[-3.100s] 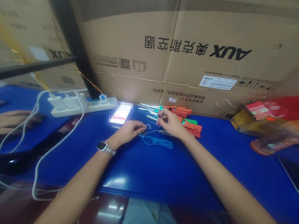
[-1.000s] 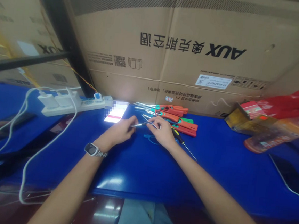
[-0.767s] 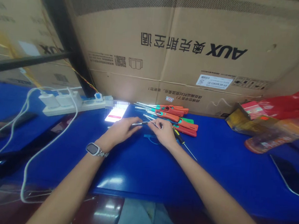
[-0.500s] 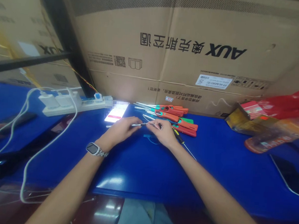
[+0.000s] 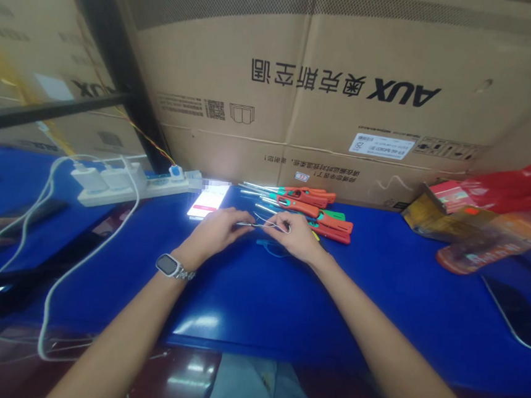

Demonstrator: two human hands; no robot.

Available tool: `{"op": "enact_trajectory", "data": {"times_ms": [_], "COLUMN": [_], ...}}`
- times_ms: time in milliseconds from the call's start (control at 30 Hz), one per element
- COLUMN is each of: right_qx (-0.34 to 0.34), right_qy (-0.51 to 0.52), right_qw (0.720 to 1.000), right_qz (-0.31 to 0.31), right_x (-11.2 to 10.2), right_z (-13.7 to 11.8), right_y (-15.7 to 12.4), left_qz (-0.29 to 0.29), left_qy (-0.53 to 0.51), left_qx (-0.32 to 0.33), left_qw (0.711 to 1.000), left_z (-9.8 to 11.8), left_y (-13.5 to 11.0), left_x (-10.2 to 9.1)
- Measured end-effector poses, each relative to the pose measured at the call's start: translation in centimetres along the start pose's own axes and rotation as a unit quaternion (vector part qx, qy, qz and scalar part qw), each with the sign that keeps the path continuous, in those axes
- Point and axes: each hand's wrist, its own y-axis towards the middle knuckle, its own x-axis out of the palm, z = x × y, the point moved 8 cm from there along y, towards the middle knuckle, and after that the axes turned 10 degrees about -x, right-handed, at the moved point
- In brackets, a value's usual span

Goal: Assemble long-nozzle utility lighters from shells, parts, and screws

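Observation:
My left hand (image 5: 219, 229), with a watch on its wrist, is closed in a pinch on a thin pale rod (image 5: 245, 224). My right hand (image 5: 297, 234) pinches a thin white wire (image 5: 284, 225) that loops by its fingers and runs toward the left fingertips. Both hands are just above the blue table (image 5: 239, 289). Beyond the right hand lies a pile of red, orange and green long-nosed lighters (image 5: 299, 207) with metal barrels. A thin blue piece (image 5: 266, 243) lies below the fingers. Part of a yellow handle (image 5: 316, 235) shows behind the right hand.
A lit phone (image 5: 208, 200) lies beyond my left hand. Left of it are a power strip (image 5: 112, 195) with plugs and white cables (image 5: 90, 258). A large cardboard box (image 5: 300, 121) stands behind. At right are a drink bottle (image 5: 479, 252) and a dark phone (image 5: 516, 311).
My right hand has shifted slightly right and down and now covers most of the screwdriver. The rod shows less at my left hand. The view has shifted a little.

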Motion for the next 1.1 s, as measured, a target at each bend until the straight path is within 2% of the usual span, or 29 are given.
{"op": "enact_trajectory", "data": {"times_ms": [133, 333, 467, 600, 800, 1100], "right_qx": [-0.009, -0.008, -0.002, 0.011, 0.045, 0.051], "right_qy": [0.012, -0.035, -0.021, -0.018, 0.007, 0.018], "right_qw": [1.000, 0.998, 0.998, 0.998, 0.999, 0.999], "right_qz": [-0.015, -0.048, -0.051, -0.061, -0.028, -0.005], "right_x": [-0.2, 0.5, 0.7, 0.8, 0.3, -0.2], "right_z": [-0.1, -1.1, -2.1, -1.7, 0.4, 0.2], "right_y": [0.0, -0.1, -0.1, -0.1, -0.1, 0.0], "left_qz": [0.016, 0.034, 0.038, 0.035, 0.041, 0.029], "left_qy": [0.009, 0.012, 0.025, 0.021, -0.004, -0.023], "left_qx": [-0.021, -0.041, -0.030, -0.018, 0.007, 0.025], "left_qw": [1.000, 0.998, 0.999, 0.999, 0.999, 0.999], "left_z": [-0.2, -0.1, 0.1, 0.3, 0.6, 1.0], "left_y": [0.1, 0.0, -0.1, -0.1, -0.2, -0.4], "left_x": [-0.3, -0.6, -0.6, -0.7, -1.1, -1.2]}}
